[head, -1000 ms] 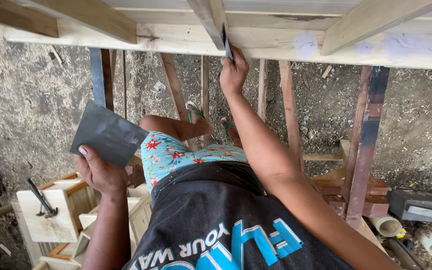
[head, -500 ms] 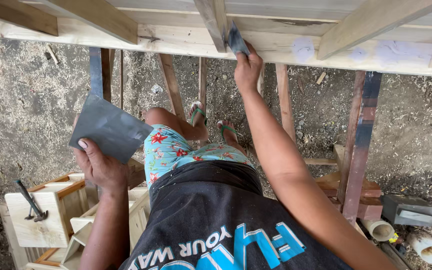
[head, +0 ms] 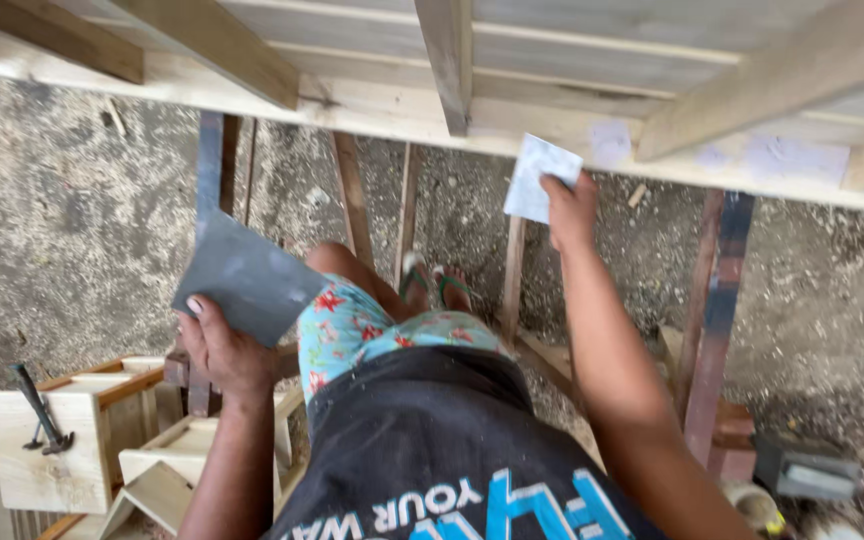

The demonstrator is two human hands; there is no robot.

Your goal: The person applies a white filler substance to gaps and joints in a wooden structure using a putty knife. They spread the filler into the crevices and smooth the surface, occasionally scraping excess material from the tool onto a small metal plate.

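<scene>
- Right hand (head: pixel 570 208), far and a little right of centre, grips a pale blade (head: pixel 540 178): a flat, roughly square sheet, whitish and smeared, its near right edge clamped under the fingers.
- Blade lies flat against the front face of a pale wooden frame (head: pixel 372 110), just below where a rib (head: pixel 447 60) meets it.
- Pale smeared patches (head: pixel 612 142) show on the frame's face to the right of the blade.
- Left hand (head: pixel 220 348), near left, holds a grey board (head: pixel 248 278): a flat, dark grey square, tilted, with faint lighter smudges. The thumb lies on its near left corner and the fingers are closed under it.
- Grey board sits well apart from the frame, over the person's left knee.
- Floral shorts (head: pixel 362 325) and a black shirt (head: pixel 432 450) fill the near centre; feet in sandals (head: pixel 430 285) stand on grey ground (head: pixel 62 220).
- Wooden box (head: pixel 52 440) stands near left, with a hammer (head: pixel 40 410) resting on its top.
- Dark post (head: pixel 717 300) rises at right; a small grey box (head: pixel 807 475) lies on the ground beside its foot.
</scene>
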